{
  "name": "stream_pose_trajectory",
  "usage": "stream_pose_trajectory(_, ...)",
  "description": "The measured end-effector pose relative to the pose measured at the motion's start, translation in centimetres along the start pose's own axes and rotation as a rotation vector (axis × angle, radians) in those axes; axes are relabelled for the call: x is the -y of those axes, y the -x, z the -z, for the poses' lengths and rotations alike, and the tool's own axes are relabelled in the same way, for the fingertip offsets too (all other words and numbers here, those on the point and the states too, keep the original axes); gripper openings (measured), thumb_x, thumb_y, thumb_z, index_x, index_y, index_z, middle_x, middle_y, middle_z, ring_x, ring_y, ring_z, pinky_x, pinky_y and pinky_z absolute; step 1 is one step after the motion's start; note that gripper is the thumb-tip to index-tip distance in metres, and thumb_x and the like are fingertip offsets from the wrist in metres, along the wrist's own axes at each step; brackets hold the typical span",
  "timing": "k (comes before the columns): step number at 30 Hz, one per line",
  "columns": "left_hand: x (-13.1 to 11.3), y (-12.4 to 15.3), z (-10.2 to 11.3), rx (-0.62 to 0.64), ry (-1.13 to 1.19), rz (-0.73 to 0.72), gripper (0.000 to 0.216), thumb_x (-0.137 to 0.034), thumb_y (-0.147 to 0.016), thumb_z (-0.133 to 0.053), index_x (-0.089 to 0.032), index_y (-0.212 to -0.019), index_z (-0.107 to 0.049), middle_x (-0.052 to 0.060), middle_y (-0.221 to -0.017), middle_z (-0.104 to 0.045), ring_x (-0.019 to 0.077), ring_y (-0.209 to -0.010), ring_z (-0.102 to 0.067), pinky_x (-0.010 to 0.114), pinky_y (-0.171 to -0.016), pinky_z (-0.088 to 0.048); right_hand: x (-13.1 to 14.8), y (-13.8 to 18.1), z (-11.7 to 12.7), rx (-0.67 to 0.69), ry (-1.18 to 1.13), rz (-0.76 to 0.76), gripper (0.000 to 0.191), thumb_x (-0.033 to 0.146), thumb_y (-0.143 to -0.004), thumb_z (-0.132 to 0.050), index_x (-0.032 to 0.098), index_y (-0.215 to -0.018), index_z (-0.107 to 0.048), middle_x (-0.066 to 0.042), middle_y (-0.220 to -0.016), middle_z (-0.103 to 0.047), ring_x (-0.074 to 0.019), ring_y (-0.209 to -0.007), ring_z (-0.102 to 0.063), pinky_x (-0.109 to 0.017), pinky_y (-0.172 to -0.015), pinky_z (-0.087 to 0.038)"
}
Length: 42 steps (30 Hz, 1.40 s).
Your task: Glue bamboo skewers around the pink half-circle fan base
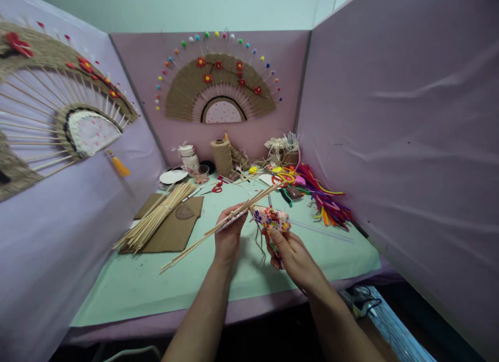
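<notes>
My left hand (228, 232) is closed around a small bundle of thin wooden sticks (195, 245) that slants from lower left to upper right above the table. My right hand (290, 253) grips a folded piece of floral patterned fabric or tape (273, 220) right beside the sticks, with loose twine strands hanging under it. Both hands meet over the middle of the pale green table mat (156, 284).
A pile of sticks (156, 216) lies on brown cardboard (175, 232) at the left. Twine spool (222, 157), red scissors (217, 188), a white plate (173, 176), a cup and jar stand at the back. Coloured pipe cleaners (325, 201) lie at right. Woven fans (220, 86) hang on purple walls.
</notes>
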State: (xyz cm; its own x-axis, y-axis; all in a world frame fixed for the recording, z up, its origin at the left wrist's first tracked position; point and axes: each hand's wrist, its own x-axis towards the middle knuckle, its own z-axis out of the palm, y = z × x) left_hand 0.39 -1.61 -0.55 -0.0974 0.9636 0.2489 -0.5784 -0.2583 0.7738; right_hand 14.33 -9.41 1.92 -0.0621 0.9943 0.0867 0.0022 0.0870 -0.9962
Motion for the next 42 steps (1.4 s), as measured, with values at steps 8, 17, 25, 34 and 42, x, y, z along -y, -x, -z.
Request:
stream_pose_trajectory(8,-0.16,0.02,-0.21,-0.027,0.007,0.006,0.029,-0.02,-0.063,-0.083,-0.02,-0.09,-0.071,0.004,-0.1,-0.074,0.0194,-0.098,-0.068,0.038,-0.097,-0.049,-0.04,-0.09,-0.04,-0.002,0.032,-0.004,0.048,0.063,-0.091,-0.041,0.018,-0.078,-0.052,0.005,-0.059,-0.044,-0.009,-0.046,-0.044,-0.023,-0.045,-0.038)
stream_pose_trajectory(17,-0.03,0.04,-0.08,-0.038,-0.005,0.019,0.03,-0.023,-0.062,-0.084,-0.02,-0.089,-0.071,0.004,-0.1,-0.074,0.0177,-0.096,-0.068,0.036,-0.095,-0.049,-0.06,0.0,-0.02,-0.002,0.051,-0.006,0.049,0.063,-0.091,-0.04,0.019,-0.072,-0.05,0.004,-0.058,-0.044,-0.0101,-0.048,-0.046,-0.023,-0.046,-0.039)
stream_pose_trajectory(25,-0.13,0.1,-0.17,-0.032,-0.014,0.04,0.031,-0.021,-0.064,-0.083,-0.019,-0.093,-0.07,0.006,-0.103,-0.074,0.0203,-0.1,-0.068,0.038,-0.096,-0.049,-0.4,0.05,-0.1,0.007,0.043,-0.01,0.05,0.063,-0.091,-0.04,0.017,-0.082,-0.057,0.003,-0.058,-0.045,-0.0103,-0.048,-0.045,-0.023,-0.046,-0.038)
stream_pose_trajectory(34,0.0,0.07,-0.08,-0.052,-0.017,0.042,0.032,-0.022,-0.062,-0.084,-0.02,-0.091,-0.071,0.004,-0.099,-0.074,0.0177,-0.094,-0.068,0.035,-0.092,-0.05,-0.36,0.18,-0.09,0.014,0.04,-0.015,0.049,0.063,-0.091,-0.041,0.017,-0.079,-0.056,0.003,-0.058,-0.046,-0.0102,-0.049,-0.046,-0.023,-0.046,-0.039)
stream_pose_trajectory(42,-0.36,0.17,-0.34,-0.05,-0.009,0.068,0.033,-0.023,-0.061,-0.084,-0.019,-0.091,-0.07,0.004,-0.097,-0.074,0.0164,-0.091,-0.068,0.033,-0.089,-0.049,-0.24,0.32,-0.29,0.044,-0.01,-0.003,0.047,0.061,-0.091,-0.042,0.017,-0.087,-0.057,0.005,-0.061,-0.043,-0.0096,-0.048,-0.047,-0.023,-0.045,-0.039)
